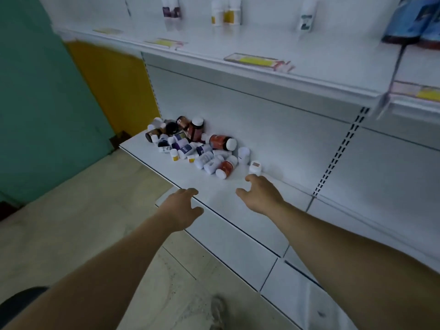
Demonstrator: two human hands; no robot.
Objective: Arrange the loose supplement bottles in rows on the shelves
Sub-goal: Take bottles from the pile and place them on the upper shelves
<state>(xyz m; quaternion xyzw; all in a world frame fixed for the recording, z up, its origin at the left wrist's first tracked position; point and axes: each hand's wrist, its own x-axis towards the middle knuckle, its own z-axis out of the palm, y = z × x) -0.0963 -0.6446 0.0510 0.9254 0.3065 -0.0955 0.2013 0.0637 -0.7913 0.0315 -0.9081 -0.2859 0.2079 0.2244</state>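
Loose supplement bottles (190,144) are lying heaped at the back of the bottom shelf (221,186), against its rear panel, with one small white bottle (255,167) standing just right of the heap. The right hand (262,196) is reaching just beside that bottle and the left hand (183,208) is hovering over the shelf's front edge, both sets of fingers loosely curled, grasping nothing.

The lower shelf (214,186) and the back panel (262,129) are finished in what appears to be smooth, matt, white-painted sheet metal. The heaped bottles (190,146) are formed of smooth plastic, white or translucent brown, with a slight gloss. The floor (83,222) is laid with matt, speckled tiles.
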